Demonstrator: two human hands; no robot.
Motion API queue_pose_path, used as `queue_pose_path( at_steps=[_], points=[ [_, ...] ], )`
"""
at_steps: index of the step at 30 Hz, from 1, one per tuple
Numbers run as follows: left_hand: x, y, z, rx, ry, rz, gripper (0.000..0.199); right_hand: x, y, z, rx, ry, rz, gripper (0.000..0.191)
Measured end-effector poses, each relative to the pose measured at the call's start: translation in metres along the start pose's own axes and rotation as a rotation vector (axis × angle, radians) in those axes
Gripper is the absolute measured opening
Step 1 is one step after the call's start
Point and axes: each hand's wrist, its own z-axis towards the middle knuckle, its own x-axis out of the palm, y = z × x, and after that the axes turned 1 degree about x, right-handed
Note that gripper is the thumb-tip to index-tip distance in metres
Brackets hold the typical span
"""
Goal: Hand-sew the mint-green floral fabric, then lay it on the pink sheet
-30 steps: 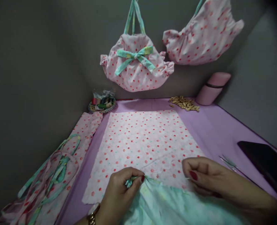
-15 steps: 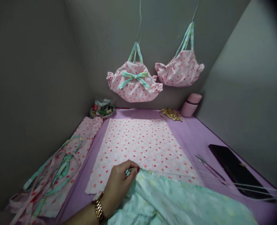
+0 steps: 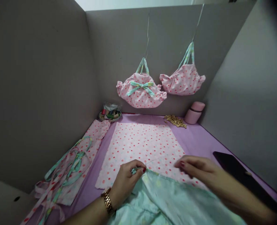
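Observation:
My left hand (image 3: 129, 176), with a gold watch on its wrist, pinches the edge of the mint green cloth (image 3: 176, 200) between thumb and fingers. A thin needle (image 3: 146, 165) seems to stick up at those fingertips. My right hand (image 3: 197, 167) is above the cloth's right part, apart from the left hand. Its fingers are bent together and blurred; anything between them is too small to make out. Under both hands a pink dotted cloth (image 3: 140, 140) lies flat on the purple table cover (image 3: 194, 137).
Two pink dotted bags (image 3: 144, 98) (image 3: 184, 82) hang at the back wall. Behind are a sewing basket (image 3: 110, 115), peanuts (image 3: 176, 121) and a pink flask (image 3: 194, 113). Tangled straps (image 3: 75, 168) lie on folded cloth at left; a black phone (image 3: 237, 172) is at right.
My right hand has come into view from the right. My left hand keeps its pinch on the mint cloth. The view has tilted up, and the scissors at right no longer show.

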Motion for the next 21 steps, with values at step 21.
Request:
queue_pose_path(
  at_steps=[21],
  points=[
    [0.002, 0.009, 0.01, -0.257, 0.191, -0.112, 0.02, 0.091, -0.039, 0.068, 0.343, 0.185, 1.055, 0.022]
  ],
)
